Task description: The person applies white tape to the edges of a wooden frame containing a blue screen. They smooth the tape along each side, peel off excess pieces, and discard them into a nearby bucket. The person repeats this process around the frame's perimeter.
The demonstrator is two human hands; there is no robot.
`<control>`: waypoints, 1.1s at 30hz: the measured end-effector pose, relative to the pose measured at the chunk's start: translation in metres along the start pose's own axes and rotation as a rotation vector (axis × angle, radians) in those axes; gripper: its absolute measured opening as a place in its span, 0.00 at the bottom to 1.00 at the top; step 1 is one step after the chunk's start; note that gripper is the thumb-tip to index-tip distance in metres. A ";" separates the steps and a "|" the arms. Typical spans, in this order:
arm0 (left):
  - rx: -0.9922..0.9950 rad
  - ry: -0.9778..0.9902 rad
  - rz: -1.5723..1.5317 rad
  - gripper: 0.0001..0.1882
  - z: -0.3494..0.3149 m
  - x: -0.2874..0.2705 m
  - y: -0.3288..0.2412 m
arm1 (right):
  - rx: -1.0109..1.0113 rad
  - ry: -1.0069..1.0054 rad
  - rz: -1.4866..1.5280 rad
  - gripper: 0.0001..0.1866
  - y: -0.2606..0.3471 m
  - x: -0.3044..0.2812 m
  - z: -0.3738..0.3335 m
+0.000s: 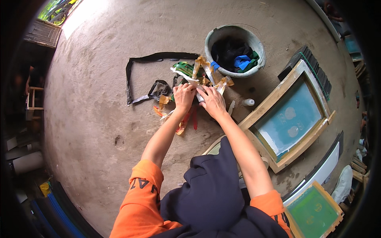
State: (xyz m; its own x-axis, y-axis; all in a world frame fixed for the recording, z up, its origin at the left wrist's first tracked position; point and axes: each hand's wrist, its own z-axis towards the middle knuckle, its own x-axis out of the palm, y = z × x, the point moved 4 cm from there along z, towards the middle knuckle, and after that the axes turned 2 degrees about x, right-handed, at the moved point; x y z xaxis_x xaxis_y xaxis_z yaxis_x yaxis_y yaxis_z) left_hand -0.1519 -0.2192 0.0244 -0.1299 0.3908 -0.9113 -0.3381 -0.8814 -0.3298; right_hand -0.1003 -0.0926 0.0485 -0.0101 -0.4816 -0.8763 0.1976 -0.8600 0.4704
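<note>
Both my hands are in the middle of the view, close together over a loose heap of scraps on the floor. My left hand has its fingers bent and pinched on a crumpled white-and-green wrapper. My right hand presses its fingers on the same wrapper from the right. Strips of brown packing tape stick up around the wrapper, and more torn orange and red pieces lie below my left hand. A long black strip lies bent in an angle to the left, with a crumpled black-and-grey piece near it.
Beyond the scraps stands a grey bucket holding dark and blue cloths. On the right are a small white bottle, a wooden-framed printing screen, a stack of dark blocks and a green screen. Bare concrete floor extends left.
</note>
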 end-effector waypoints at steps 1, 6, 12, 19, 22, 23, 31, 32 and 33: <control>0.031 -0.034 -0.035 0.07 -0.002 -0.001 -0.005 | 0.010 -0.012 -0.002 0.34 -0.002 0.004 -0.001; -0.103 0.044 -0.353 0.09 -0.008 -0.001 -0.003 | 0.026 -0.136 0.144 0.26 -0.010 0.014 0.008; -0.412 0.209 -0.829 0.07 -0.014 -0.012 -0.008 | 0.136 -0.195 0.201 0.08 -0.023 0.010 0.022; -0.193 0.064 -0.513 0.06 -0.021 -0.043 -0.016 | 0.232 -0.178 0.052 0.15 -0.014 -0.008 0.028; -0.145 0.006 -0.422 0.07 -0.019 -0.043 -0.027 | 0.220 -0.197 0.109 0.15 -0.024 0.001 0.026; -0.116 -0.041 -0.377 0.07 -0.017 -0.039 -0.028 | 0.261 -0.193 0.194 0.15 -0.027 0.003 0.025; -0.139 -0.027 -0.338 0.11 -0.017 -0.017 -0.039 | 0.327 -0.237 0.549 0.12 -0.034 0.005 0.018; -0.161 -0.009 -0.363 0.11 -0.018 -0.016 -0.039 | 0.356 -0.222 0.559 0.12 -0.035 0.004 0.018; -0.183 0.008 -0.388 0.12 -0.018 -0.015 -0.039 | 0.385 -0.205 0.568 0.11 -0.036 0.004 0.018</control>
State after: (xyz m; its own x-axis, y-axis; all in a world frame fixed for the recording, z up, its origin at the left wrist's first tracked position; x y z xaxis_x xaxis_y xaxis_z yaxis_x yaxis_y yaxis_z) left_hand -0.1197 -0.1958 0.0461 -0.0177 0.7012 -0.7128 -0.1896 -0.7023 -0.6862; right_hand -0.1252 -0.0667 0.0299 -0.2001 -0.8623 -0.4652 -0.1322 -0.4467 0.8849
